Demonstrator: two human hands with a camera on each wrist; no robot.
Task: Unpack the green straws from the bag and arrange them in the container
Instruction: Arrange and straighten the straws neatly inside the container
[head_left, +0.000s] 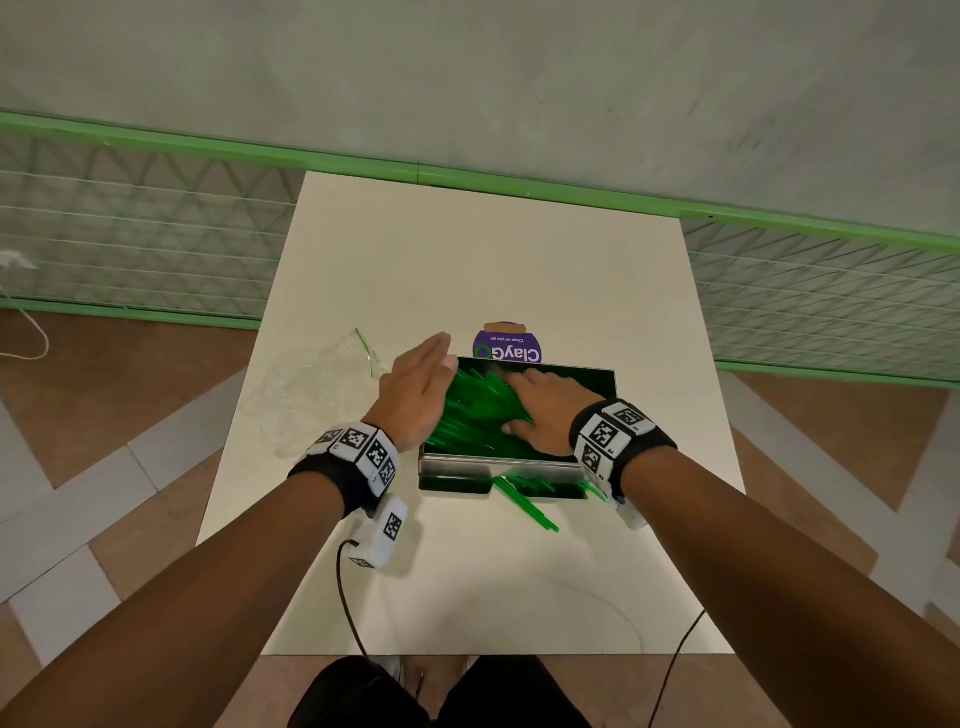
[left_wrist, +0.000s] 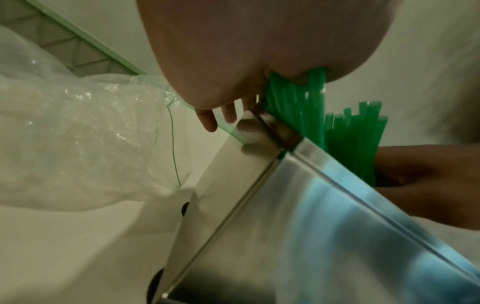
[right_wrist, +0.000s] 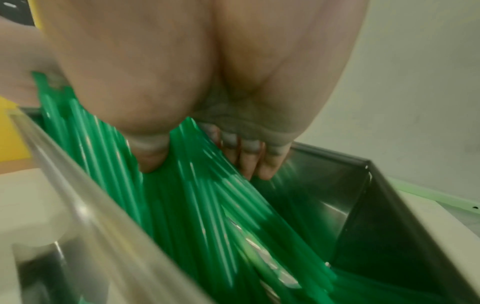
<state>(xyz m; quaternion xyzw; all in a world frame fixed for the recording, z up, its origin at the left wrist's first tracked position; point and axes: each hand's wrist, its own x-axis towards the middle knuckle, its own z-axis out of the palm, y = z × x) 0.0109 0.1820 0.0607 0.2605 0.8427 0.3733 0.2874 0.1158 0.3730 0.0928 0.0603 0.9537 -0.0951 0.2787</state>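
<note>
A steel container (head_left: 498, 465) stands mid-table, filled with slanting green straws (head_left: 472, 410). My left hand (head_left: 423, 376) stands edge-up at the container's left end, its straight fingers pressing flat against the straw ends (left_wrist: 298, 107). My right hand (head_left: 540, 405) lies palm-down on the pile, thumb and fingers (right_wrist: 254, 162) spread over the straws (right_wrist: 194, 205). The clear plastic bag (head_left: 311, 395) lies crumpled and empty-looking left of the container. A few loose straws (head_left: 527, 504) lie on the table against the container's front wall.
A round purple sticker (head_left: 508, 347) is on the white table (head_left: 467, 249) just behind the container. A green railing (head_left: 519, 182) with mesh runs along the table's far edge. Two thin cables (head_left: 348, 597) trail off the near edge.
</note>
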